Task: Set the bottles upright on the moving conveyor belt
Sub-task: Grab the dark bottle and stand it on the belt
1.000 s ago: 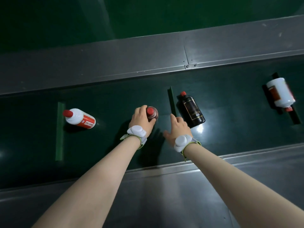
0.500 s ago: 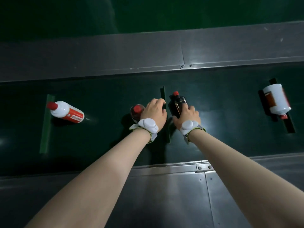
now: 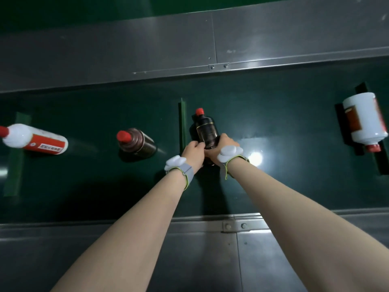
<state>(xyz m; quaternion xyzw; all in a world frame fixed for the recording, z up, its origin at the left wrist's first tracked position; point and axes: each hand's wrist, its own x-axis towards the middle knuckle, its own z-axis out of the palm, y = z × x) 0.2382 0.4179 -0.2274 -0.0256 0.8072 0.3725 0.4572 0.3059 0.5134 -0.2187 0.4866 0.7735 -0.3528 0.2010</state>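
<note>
A black bottle with a red cap lies mid-belt, its cap pointing away from me. My left hand and my right hand both clasp its lower end from either side. To the left a brown bottle with a red cap stands upright on the dark green belt, free of my hands. Further left a white bottle with a red label also stands upright. At the far right a larger white bottle lies on its side, cap toward me.
Grey metal rails run along the far and near sides of the belt. Raised green cleats cross the belt beside the black bottle, at the far left and under the white bottle at the right. White sensors sit on both wrists.
My left hand let go of the brown bottle, now standing, and moved right. Both hands have closed on the black bottle. The bottles at the left drifted further left.
</note>
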